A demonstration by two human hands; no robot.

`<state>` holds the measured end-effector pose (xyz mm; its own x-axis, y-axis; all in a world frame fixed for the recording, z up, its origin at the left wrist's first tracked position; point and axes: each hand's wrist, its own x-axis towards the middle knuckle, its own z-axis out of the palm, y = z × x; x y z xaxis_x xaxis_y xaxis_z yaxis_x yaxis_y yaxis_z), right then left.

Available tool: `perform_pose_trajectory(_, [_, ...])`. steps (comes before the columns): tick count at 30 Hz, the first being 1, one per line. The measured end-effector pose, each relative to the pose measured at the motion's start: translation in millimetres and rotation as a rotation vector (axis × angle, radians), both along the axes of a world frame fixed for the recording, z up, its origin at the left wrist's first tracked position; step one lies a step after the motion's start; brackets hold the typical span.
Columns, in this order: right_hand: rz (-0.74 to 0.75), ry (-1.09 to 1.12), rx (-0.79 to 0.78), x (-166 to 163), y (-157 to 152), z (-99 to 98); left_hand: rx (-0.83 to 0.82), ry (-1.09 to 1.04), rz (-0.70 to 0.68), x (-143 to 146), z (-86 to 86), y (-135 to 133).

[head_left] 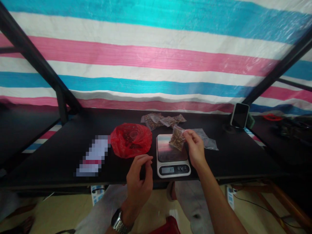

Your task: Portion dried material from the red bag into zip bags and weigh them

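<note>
My right hand [195, 148] pinches the top corner of a small clear zip bag [177, 139] with brown dried bits inside. The bag is tilted over the steel plate of a white kitchen scale [171, 156]; I cannot tell whether it touches the plate. The scale's display seems to read 80. My left hand [140, 178], with a watch on its wrist, is left of the scale, thumb and fingers closed together; whatever they hold, if anything, cannot be made out. Just beyond it sits an open red plastic bag [131, 140] with dark bits inside.
Several filled zip bags [162, 121] lie behind the scale, and flat clear bags [208, 141] to its right. A phone [240, 115] stands upright at the back right. A blurred pale sheet [94, 156] lies left on the black table [56, 156]. Striped sheeting [156, 61] hangs behind.
</note>
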<state>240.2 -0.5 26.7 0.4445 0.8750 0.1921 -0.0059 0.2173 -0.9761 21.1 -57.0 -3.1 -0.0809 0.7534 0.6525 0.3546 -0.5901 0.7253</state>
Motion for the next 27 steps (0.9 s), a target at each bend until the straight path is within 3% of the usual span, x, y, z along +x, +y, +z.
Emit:
perform_pose_trajectory(4, [0.152, -0.009, -0.018, -7.8, -4.1, 9.1, -0.100, -0.004, -0.034, 14.4, 21.3, 25.8])
perform_pose_trajectory(6, [0.196, -0.030, -0.026, -11.1, -3.7, 10.3, -0.235, 0.038, -0.160, 24.7, 31.6, 45.3])
perform_pose_trajectory(8, [0.170, -0.102, -0.037, -12.2, -1.0, 7.9, -0.326, 0.097, -0.267, 32.1, 35.8, 64.2])
perform_pose_trajectory(12, [0.018, -0.325, -0.062, -5.6, 6.9, -3.6, -0.296, 0.121, -0.150, 29.7, 24.7, 85.2])
perform_pose_trajectory(18, [-0.142, -0.459, -0.060, 11.8, 13.6, -21.6, -0.117, 0.198, 0.004, 8.8, 5.3, 68.8])
perform_pose_trajectory(27, [-0.179, -0.480, -0.082, 22.7, 13.4, -34.9, 0.077, 0.343, -0.017, 4.4, -0.2, 43.6])
